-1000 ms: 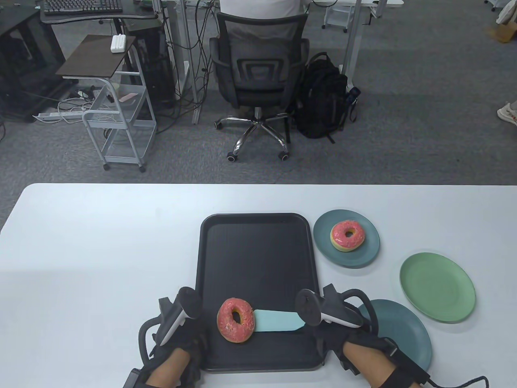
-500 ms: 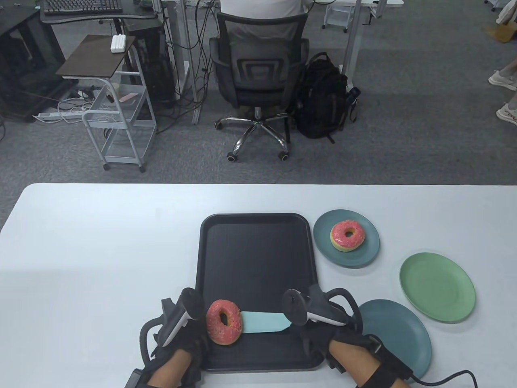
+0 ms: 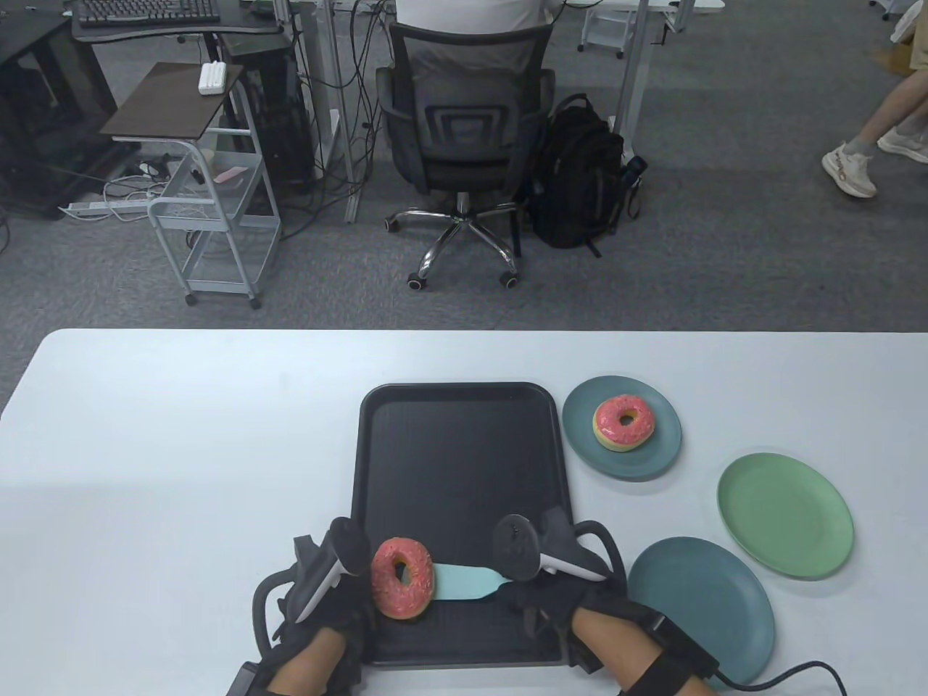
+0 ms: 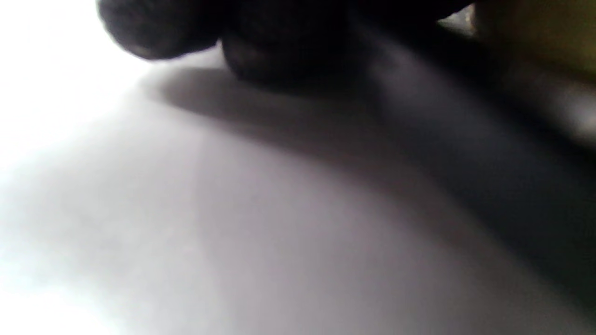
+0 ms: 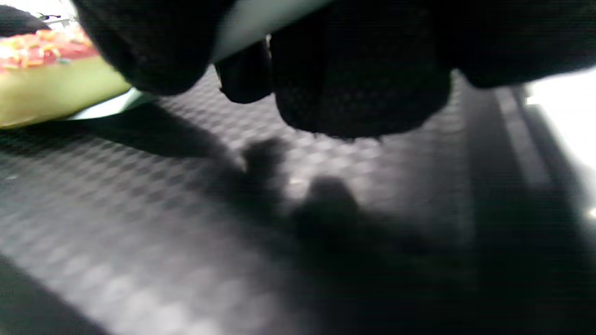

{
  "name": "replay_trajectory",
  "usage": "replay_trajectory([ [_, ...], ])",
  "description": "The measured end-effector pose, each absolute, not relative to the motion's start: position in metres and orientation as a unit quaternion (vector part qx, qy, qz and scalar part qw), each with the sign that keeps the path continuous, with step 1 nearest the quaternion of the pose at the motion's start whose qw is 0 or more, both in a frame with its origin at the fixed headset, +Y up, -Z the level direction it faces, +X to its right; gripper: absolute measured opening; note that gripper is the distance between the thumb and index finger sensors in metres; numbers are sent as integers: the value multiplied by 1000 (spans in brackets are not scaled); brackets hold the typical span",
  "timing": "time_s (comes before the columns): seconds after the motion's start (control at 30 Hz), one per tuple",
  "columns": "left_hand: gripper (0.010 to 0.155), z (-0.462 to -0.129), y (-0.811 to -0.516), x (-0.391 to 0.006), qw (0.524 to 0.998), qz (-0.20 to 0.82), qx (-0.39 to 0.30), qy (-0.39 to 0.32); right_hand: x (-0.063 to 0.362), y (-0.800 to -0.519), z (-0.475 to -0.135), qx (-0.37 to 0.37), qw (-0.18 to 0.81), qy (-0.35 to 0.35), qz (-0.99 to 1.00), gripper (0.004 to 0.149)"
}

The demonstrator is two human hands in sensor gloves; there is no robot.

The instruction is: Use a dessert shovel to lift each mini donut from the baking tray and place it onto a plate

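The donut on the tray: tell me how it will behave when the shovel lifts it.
The donut leans tilted against the left hand, so it may tip or roll off the narrow shovel unless steadied. It keeps its ring shape while propped, so it probably stays stiff. It looks light for its size.
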State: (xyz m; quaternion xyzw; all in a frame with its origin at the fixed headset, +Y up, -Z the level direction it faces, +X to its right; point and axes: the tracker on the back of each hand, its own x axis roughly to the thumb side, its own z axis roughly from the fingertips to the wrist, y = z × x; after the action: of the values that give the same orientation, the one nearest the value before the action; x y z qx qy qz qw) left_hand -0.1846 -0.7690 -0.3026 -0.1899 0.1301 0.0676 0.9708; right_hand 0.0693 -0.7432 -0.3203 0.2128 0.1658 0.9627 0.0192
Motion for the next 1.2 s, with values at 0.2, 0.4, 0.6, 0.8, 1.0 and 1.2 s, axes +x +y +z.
replay_trajectory([
  [0.2, 57, -303, -769, -187, 969, 81, -195, 129, 53, -744, -320, 225, 13, 144, 964, 58],
  [0.4, 57, -303, -769, -188, 967, 87, -199, 132, 56, -744, -320, 231, 22, 137, 963, 58],
  [0.6, 57, -304, -769, -189, 967, 90, -199, 132, 67, -742, -321, 230, 39, 133, 963, 57],
  [0.8, 57, -304, -770, -190, 966, 93, -201, 131, 88, -723, -324, 212, 66, 116, 968, 57],
  [1.0, 58, -304, -770, -190, 966, 93, -201, 131, 124, -702, -326, 186, 61, 83, 977, 57],
  [1.2, 58, -304, -770, -190, 966, 93, -200, 130, 178, -690, -326, 143, 73, 66, 985, 57],
])
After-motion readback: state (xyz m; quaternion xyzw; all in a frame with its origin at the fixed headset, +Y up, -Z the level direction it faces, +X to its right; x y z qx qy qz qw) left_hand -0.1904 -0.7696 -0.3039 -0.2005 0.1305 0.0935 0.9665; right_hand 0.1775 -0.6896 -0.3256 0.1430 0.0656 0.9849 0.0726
